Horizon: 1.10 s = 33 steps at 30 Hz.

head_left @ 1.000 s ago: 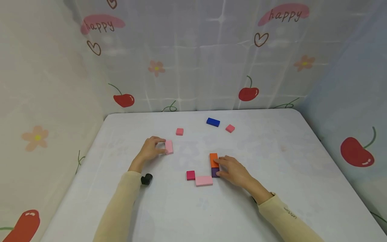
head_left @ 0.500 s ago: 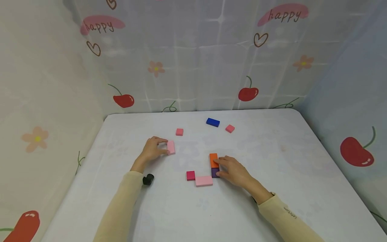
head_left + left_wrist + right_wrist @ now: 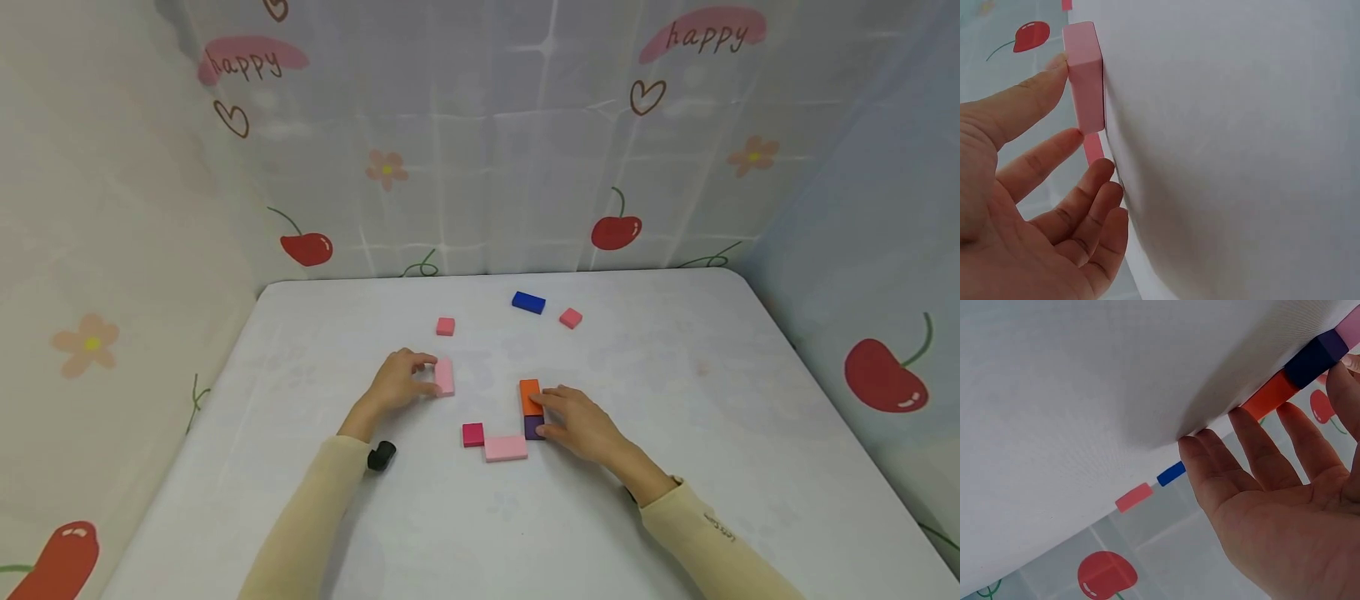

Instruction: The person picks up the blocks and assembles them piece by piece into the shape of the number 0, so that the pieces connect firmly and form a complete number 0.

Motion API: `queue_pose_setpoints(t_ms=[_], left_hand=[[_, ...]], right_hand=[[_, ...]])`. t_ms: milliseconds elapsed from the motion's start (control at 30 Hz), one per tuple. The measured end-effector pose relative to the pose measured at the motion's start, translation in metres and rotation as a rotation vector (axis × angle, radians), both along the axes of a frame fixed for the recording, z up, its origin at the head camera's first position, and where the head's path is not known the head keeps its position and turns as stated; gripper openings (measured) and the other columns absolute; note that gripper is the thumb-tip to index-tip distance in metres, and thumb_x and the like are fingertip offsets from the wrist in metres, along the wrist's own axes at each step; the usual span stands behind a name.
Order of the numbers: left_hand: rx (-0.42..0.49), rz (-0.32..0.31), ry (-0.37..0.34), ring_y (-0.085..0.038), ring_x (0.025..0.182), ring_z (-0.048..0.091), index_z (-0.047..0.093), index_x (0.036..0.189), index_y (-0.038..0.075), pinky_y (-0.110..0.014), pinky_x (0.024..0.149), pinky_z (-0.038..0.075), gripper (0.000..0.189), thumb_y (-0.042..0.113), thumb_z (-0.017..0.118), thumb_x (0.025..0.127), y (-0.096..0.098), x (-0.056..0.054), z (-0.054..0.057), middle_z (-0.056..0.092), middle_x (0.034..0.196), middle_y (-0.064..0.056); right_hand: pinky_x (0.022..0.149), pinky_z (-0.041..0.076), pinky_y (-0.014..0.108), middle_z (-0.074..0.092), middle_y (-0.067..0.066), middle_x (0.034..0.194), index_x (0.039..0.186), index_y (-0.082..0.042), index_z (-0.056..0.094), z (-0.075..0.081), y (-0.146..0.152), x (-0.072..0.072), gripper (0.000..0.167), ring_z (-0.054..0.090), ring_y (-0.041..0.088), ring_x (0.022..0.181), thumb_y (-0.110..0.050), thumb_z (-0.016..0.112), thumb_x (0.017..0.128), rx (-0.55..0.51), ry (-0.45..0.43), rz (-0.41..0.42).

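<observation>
Pale backdrop sheets [image 3: 487, 200], printed with red cherries [image 3: 617, 233] and peach flowers [image 3: 753, 157], rise behind a white counter [image 3: 750, 417] whose surface carries faint smudges. On its left half, a pale pink block [image 3: 446, 377] sits in the left hand [image 3: 400, 381], pinched between thumb and forefinger, the gap between them just the width of their hold; the other fingers curl loosely beside it. It is a plain oblong with a smooth, matte face, crisp edges and flat ends, its long side running away from the person with a slight tilt. The left wrist view shows one end lighter than the shaded long side. Whether it touches the counter, I cannot tell.

Across from it, the right hand [image 3: 581, 422] has its fingers spread and gently bent, touching rather than wrapping: forefinger at a bright orange block [image 3: 529, 397], thumb at a dark purple block [image 3: 532, 427]. Those two stand end to end, touching, the orange one longer, the purple one squarer. Close to the purple block's near corner lies a second pink block [image 3: 506, 448], set crosswise, with a crimson square block [image 3: 472, 434] at its left end. Farther back are two coral cubes [image 3: 446, 327], well apart, and a deep blue block [image 3: 528, 302] lying slightly askew.
</observation>
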<state>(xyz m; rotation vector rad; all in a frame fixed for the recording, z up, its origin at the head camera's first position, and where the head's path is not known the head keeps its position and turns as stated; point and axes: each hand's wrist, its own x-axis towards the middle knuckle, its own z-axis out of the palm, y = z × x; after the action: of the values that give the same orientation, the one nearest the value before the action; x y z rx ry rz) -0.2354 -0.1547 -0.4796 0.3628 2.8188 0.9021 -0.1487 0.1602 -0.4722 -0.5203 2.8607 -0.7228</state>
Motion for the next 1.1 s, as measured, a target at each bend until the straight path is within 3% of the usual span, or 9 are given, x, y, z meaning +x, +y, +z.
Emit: queue_pose_setpoints(t_ms=[267,567,1100], left_hand=[[-0.039,-0.051,0.008,-0.022,0.095,0.053,0.067,0.125,0.012,-0.037,0.081,0.047,0.052,0.026,0.083,0.078,0.018,0.01,-0.002,0.061,0.102,-0.009],[-0.04,-0.081,-0.014,-0.022,0.101,0.052,0.068,0.124,0.015,-0.038,0.085,0.047,0.051,0.026,0.084,0.076,0.034,0.023,0.005,0.061,0.106,-0.008],[-0.053,-0.093,-0.008,-0.022,0.102,0.05,0.069,0.123,0.017,-0.035,0.084,0.045,0.052,0.028,0.085,0.075,0.04,0.032,0.003,0.059,0.107,-0.007]], right_hand=[[0.108,0.038,0.055,0.055,0.016,0.138,0.136,-0.008,0.058,-0.001,0.0,-0.001,0.052,0.043,0.039,0.135,-0.021,0.072,0.088,0.004,0.001,-0.001],[0.107,0.038,0.055,0.055,0.016,0.138,0.136,-0.008,0.058,-0.001,0.001,-0.001,0.052,0.044,0.039,0.134,-0.02,0.072,0.088,0.001,0.005,0.001],[0.107,0.038,0.056,0.056,0.016,0.137,0.135,-0.007,0.059,0.0,0.0,-0.001,0.051,0.044,0.039,0.134,-0.021,0.073,0.088,-0.003,-0.004,-0.002]])
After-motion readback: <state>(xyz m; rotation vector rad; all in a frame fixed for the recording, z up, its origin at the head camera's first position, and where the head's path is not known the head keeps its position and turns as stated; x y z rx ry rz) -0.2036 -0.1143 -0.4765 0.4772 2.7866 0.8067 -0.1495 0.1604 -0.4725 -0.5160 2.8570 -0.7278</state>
